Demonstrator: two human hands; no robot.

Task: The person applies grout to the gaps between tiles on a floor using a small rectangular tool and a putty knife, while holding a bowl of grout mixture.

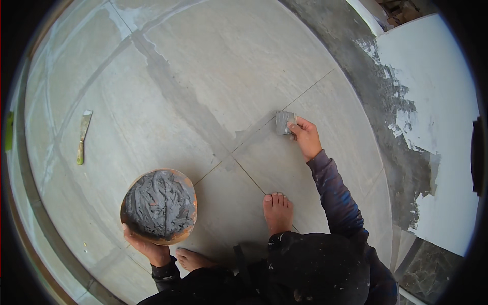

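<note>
My left hand [144, 245] grips an orange bowl [189, 229] from its lower left side; it holds thick grey paste [160, 203]. In my right hand [306, 136] is a small square spreader [282, 119] smeared with grey paste, over a joint line [254, 132] between pale floor tiles [213, 81]. Darker grey smears run along some joints where they cross. A putty knife [84, 136] with a green handle lies on the tiles at the left.
My bare feet [278, 213] stand on the tiles. Along the right runs a patchy grey and white wall surface [427, 86], with brown items [394, 12] beyond its top. A grey edge strip [43, 234] runs down the left.
</note>
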